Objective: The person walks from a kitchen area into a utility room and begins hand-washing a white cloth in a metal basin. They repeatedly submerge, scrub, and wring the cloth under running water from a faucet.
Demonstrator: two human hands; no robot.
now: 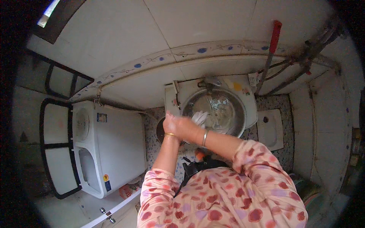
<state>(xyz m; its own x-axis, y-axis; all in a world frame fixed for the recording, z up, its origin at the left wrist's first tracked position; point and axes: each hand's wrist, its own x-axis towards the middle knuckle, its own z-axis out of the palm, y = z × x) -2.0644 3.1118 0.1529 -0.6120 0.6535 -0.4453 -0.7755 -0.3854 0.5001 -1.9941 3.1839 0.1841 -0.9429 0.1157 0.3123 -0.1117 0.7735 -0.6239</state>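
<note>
Your fingers are blurred and overlapped, so I cannot tell whether they are spread, pressed together or pinching anything. Your right hand (184, 127) meets your left hand (168, 121), perhaps to work against each other. White cloth (199, 118) shows just beyond the right hand, at the left side of the round basin (242, 128); whether it is gripped is unclear. The basin sits beneath the faucet (209, 84), presumably to catch its water. Farther left stands a white washing machine (121, 142).

Head-worn fisheye, steeply down toward hands (182, 127)
</note>
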